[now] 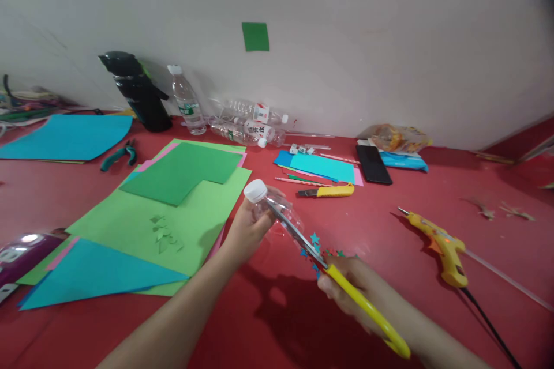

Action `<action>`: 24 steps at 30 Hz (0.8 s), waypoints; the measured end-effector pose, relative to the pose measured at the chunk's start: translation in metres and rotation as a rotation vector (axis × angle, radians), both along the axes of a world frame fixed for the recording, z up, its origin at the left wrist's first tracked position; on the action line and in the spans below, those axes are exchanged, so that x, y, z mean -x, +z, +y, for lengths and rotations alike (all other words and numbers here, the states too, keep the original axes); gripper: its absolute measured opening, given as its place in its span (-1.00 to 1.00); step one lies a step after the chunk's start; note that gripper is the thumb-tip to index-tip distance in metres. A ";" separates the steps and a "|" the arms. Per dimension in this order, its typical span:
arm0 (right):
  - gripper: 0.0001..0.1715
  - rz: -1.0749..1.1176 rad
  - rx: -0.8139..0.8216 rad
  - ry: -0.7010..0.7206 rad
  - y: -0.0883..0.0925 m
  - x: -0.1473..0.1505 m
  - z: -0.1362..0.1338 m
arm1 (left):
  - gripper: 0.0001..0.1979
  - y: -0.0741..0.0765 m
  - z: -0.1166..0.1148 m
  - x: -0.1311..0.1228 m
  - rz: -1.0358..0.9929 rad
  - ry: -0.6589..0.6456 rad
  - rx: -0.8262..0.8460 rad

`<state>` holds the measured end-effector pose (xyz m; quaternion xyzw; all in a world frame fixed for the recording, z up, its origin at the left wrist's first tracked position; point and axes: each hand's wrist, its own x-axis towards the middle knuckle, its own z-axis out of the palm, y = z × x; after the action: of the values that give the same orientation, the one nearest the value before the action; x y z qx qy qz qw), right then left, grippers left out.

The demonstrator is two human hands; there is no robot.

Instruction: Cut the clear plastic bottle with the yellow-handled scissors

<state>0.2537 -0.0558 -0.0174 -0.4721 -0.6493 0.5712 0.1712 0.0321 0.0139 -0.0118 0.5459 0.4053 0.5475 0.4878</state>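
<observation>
Here's the left hand (247, 233), curled round a clear plastic bottle top (285, 213), thumb pressed to its side, and over on the right the right hand (352, 285) is wrapped around the yellow handles of the scissors (363, 305). The bottle top is up above the red table (277, 323), tilted, between the two hands: see-through, shiny, white screw cap on the end nearest the left fingers. The long grey blades lie right along the plastic, tips close to the cap; whether they bite into it, I can't tell.

Just beyond the blades, little stars (315, 238) in blue, red and green. Farther out, a yellow craft knife (333, 191), a black phone (373, 164) and, off to the right, a yellow glue gun (441, 245) with an orange glow on its body.

Now to the labels! Bottles lie on their sides at the back, and one label (258, 129) shows bold characters, 水 readable among them. The upright bottle (188, 101) wears a green label, its print too small to read. Pale marks on the blue packet (404, 161) are too blurred as well. Out left, green paper (186, 170) sits with loose green scraps (164, 233) nearby.
</observation>
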 end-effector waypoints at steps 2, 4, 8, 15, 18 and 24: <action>-0.41 0.006 -0.009 -0.012 0.000 0.000 0.000 | -0.78 -0.001 0.000 0.000 -0.008 0.002 0.003; -0.41 0.014 0.003 -0.017 0.002 0.001 0.000 | -0.77 -0.002 0.000 0.000 -0.025 0.000 0.011; -0.39 0.020 0.050 -0.004 0.009 0.004 0.000 | -0.75 -0.002 0.000 0.000 -0.066 -0.004 0.022; -0.36 0.033 0.166 -0.004 0.016 0.006 0.000 | -0.74 -0.004 0.003 0.002 -0.087 -0.040 0.050; -0.34 0.006 0.151 0.008 0.018 0.002 0.003 | -0.72 -0.005 0.005 0.000 -0.134 -0.020 0.076; -0.35 0.047 0.082 0.072 0.016 -0.007 0.006 | -0.65 -0.002 0.010 0.005 -0.365 0.102 0.163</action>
<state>0.2602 -0.0503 -0.0015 -0.4416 -0.6376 0.6140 0.1461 0.0267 0.0237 -0.0140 0.3753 0.3803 0.6266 0.5673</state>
